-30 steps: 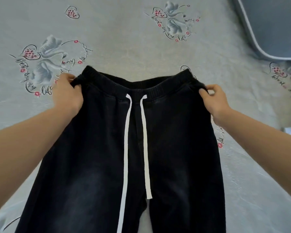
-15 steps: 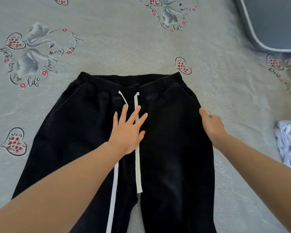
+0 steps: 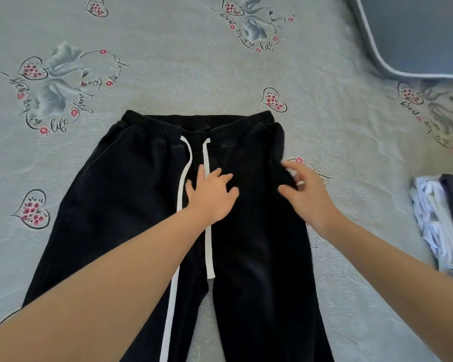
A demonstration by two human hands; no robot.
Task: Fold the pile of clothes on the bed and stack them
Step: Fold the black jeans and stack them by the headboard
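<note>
Both my hands left the waistband: left hand (image 3: pixel 211 195) presses flat on the soft, limp black trousers (image 3: pixel 131 205); right hand (image 3: pixel 307 195) hovers loosely open, holding nothing, near their right edge, where I'd grip.

A home bedroom: printed bedsheet (image 3: pixel 194 74), pillow (image 3: pixel 416 35), folded clothes (image 3: pixel 439 226).

Both hands (image 3: pixel 256 197) spread flat on black trousers (image 3: pixel 120 205) on bed (image 3: pixel 181 61)

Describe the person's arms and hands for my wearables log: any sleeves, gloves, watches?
Both forearms are bare, no sleeves in view. The left hand and right hand wear no gloves, and no watch or bracelet shows at either wrist.
</note>
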